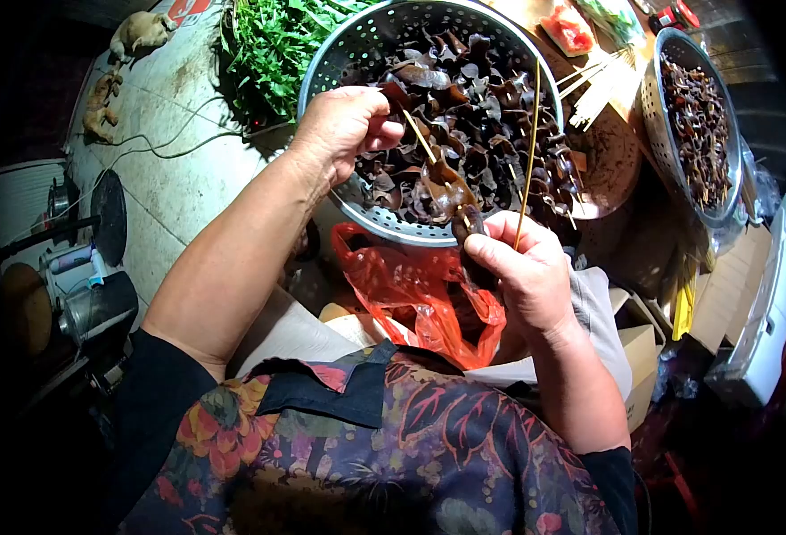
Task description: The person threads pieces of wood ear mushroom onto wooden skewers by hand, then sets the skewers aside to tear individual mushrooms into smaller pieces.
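Note:
My left hand (350, 129) is closed, pinching a dark piece of wood ear mushroom (398, 94) beside the upper tip of a bamboo skewer (420, 136). Farther down that skewer, threaded wood ear pieces (446, 189) run towards my right hand (528, 267). My right hand is closed around the skewer's lower end, where more dark mushroom hangs below the thumb. A second, bare skewer (530, 147) rises upright from the same hand. Both hands are over the near rim of a perforated metal colander (393, 230) heaped with wood ear mushrooms (482, 116).
A red plastic bag (411, 276) lies below the colander. Leafy greens (264, 58) are at its left, loose skewers (600, 85) at its right. Another colander (669, 116) holds filled skewers. Two tan dogs lie on the floor, one (141, 34) behind the other (102, 107). A cable crosses the floor.

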Motion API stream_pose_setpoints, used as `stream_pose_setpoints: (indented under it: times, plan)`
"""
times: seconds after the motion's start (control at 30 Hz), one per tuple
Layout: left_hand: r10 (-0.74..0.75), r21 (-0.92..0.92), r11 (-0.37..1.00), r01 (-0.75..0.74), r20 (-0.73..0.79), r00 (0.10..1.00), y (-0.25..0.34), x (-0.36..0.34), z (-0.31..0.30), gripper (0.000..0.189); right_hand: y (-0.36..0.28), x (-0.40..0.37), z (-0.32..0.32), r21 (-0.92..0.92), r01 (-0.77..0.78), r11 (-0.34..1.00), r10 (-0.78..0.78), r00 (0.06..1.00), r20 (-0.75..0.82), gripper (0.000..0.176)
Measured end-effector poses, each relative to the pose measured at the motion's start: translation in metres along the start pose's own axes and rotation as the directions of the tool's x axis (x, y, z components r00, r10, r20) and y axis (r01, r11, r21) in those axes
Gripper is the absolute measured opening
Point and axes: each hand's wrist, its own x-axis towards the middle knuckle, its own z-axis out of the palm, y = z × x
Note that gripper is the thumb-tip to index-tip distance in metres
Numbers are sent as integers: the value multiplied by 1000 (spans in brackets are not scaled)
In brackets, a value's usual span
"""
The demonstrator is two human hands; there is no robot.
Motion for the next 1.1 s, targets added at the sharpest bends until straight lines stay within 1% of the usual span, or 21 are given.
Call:
stream_pose_setpoints:
  times: [0.07,0.1,0.2,0.27,0.3,0.37,0.4,0.43,0.53,0.57,0.63,0.67,0.73,0.8,0.9,1.03,1.1]
  plan:
    - [-64,46,997,64,-4,998,4,-3,1,7,-2,1,0,44,-20,999,22,999,-42,10]
    - [-72,32,997,72,7,997,1,-3,5,7,-4,-2,-2,32,-27,999,29,998,-55,10]
    - [-98,4,995,98,0,995,5,-3,6,12,-4,1,-2,73,-34,997,38,998,-53,11]
    - [-119,-24,993,117,-71,990,8,-8,10,16,-5,0,-1,54,-37,998,40,997,-59,12]
    - [-118,-28,993,117,-69,991,7,-7,9,16,-6,0,-2,50,-37,998,40,997,-60,12]
    - [-162,-53,985,162,5,987,7,-4,4,16,-7,2,-4,84,-35,996,41,997,-70,12]
    - [-176,-71,982,177,15,984,9,-5,4,12,-7,2,-7,98,-38,994,45,996,-75,11]
    - [-176,-71,982,177,15,984,9,-6,4,12,-8,2,-6,98,-38,994,45,996,-75,11]
    - [-83,-70,994,86,55,995,8,-5,4,14,-10,1,-5,142,-27,989,38,997,-69,11]
    - [-82,-70,994,86,53,995,7,-4,3,14,-9,1,-6,148,-23,989,32,997,-63,11]
    - [-65,-129,990,63,-17,998,7,-5,6,14,-8,0,-5,155,-18,988,27,998,-55,11]
    - [-72,-155,986,65,-44,996,6,-5,5,18,-8,0,-4,161,-18,987,23,999,-31,10]
    - [-82,-189,980,67,-75,994,5,-4,6,19,-6,-1,-3,167,-19,986,21,1000,-7,10]
    - [-91,-249,967,61,-110,990,4,-3,7,21,-1,0,-2,94,-26,995,27,1000,-8,11]
    - [-97,-295,953,64,-99,990,5,-4,8,21,-1,1,-3,55,-56,997,56,998,-10,12]
    - [-86,-313,949,51,-98,991,5,-6,8,21,0,2,-2,47,-46,998,47,999,-19,13]
    - [-83,-314,948,42,-117,990,6,-7,9,21,0,3,-2,-4,-53,999,53,998,-26,13]
